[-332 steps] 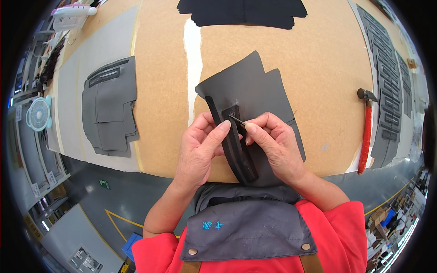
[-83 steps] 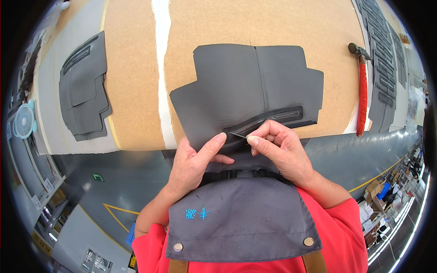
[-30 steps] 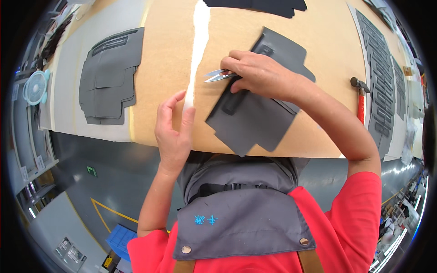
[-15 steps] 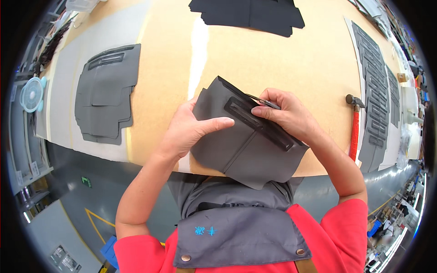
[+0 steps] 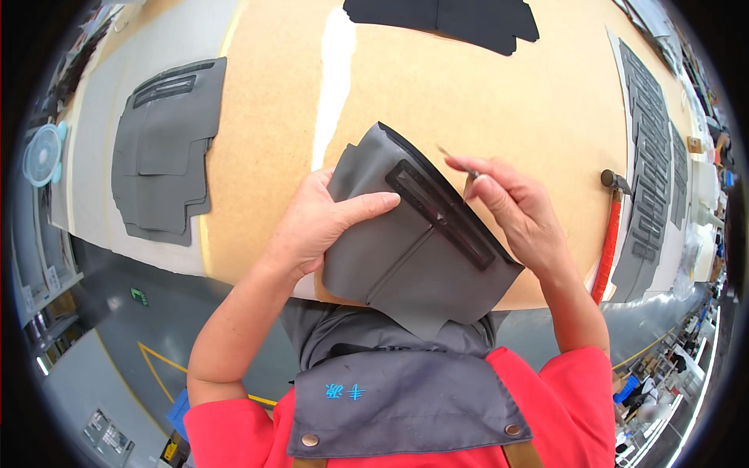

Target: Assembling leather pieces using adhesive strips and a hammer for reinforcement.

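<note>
My left hand (image 5: 335, 222) is closed on the left side of a grey, leather-like panel (image 5: 367, 257), thumb on top and fingers underneath. A black framed strip (image 5: 441, 214) runs slantwise along the panel's upper part, and a thin seam line leads from it toward the near edge. The panel is tilted over the table's front edge, its near corner over my apron. Just beyond its dark right edge, my right hand (image 5: 519, 203) pinches a thin, pointed metal tool (image 5: 470, 173), apart from the panel. Its exact kind is hard to make out.
Similar grey panels (image 5: 160, 171) lie stacked at the left of the tan table (image 5: 265, 117). Black pieces (image 5: 449, 19) lie at the far side. A hammer (image 5: 608, 234) with a red handle rests at the right, beside a sheet of dark slotted parts (image 5: 644, 156).
My right hand has lifted off the black strip and moved right, taking the pointed tool away from the panel. The left hand keeps its hold; the view has shifted slightly.
</note>
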A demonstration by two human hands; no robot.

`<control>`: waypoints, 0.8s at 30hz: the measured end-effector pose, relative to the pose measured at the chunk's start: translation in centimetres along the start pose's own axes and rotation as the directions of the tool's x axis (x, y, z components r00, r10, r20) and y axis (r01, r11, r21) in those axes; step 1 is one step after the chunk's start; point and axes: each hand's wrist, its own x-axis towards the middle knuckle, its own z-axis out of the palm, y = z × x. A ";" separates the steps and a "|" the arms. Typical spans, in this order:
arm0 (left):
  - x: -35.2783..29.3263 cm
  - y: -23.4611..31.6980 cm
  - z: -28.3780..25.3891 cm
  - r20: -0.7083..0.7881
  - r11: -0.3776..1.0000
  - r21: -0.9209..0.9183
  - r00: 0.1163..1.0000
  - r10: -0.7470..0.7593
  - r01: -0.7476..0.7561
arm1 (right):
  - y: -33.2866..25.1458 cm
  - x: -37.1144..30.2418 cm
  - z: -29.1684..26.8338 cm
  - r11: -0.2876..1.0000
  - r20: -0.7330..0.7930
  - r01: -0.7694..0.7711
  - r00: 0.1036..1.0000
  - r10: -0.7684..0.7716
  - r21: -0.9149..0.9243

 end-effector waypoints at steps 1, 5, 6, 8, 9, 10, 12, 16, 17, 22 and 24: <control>0.1 0.0 -0.1 -0.011 1.000 0.002 1.000 -0.009 0.009 | -0.6 -0.5 0.0 0.988 0.068 -0.124 0.991 0.118 0.087; 0.0 0.0 0.0 -0.010 1.000 -0.016 1.000 -0.021 0.021 | -0.5 -1.1 0.7 0.939 0.099 -0.252 0.967 0.235 0.235; 0.0 0.0 0.0 -0.009 1.000 -0.018 1.000 -0.021 0.021 | -0.3 -1.1 0.7 0.939 0.098 -0.253 0.967 0.236 0.233; 0.1 -0.1 -0.1 0.021 0.999 -0.040 1.000 -0.019 0.020 | 0.0 -1.1 0.8 0.945 0.083 -0.262 0.965 0.250 0.198; 0.1 -0.1 -0.2 0.020 0.999 -0.041 1.000 -0.019 0.020 | 0.0 -1.1 0.9 0.945 0.084 -0.263 0.964 0.251 0.197; 0.1 0.0 -0.2 0.020 0.999 -0.035 0.999 -0.031 0.031 | 0.0 -1.1 1.1 0.947 0.075 -0.259 0.966 0.249 0.191; 0.1 0.1 -0.2 0.021 0.999 -0.030 0.999 -0.044 0.044 | -0.1 -1.0 1.3 0.949 0.065 -0.257 0.966 0.249 0.184; 0.1 0.0 -0.2 0.028 0.999 -0.006 0.998 -0.049 0.049 | -0.4 -0.8 1.5 0.953 0.065 -0.249 0.968 0.241 0.175; 0.1 0.0 -0.2 0.033 0.999 0.000 0.998 -0.048 0.048 | -0.5 -0.7 1.6 0.957 0.069 -0.239 0.971 0.230 0.165; 0.1 0.0 0.0 0.041 0.998 -0.008 0.997 -0.061 0.062 | -0.5 -0.6 1.9 0.962 0.052 -0.225 0.974 0.219 0.157; 0.0 -0.1 0.0 0.041 0.998 -0.014 0.997 -0.061 0.062 | -0.4 -0.6 2.0 0.961 0.049 -0.225 0.974 0.220 0.159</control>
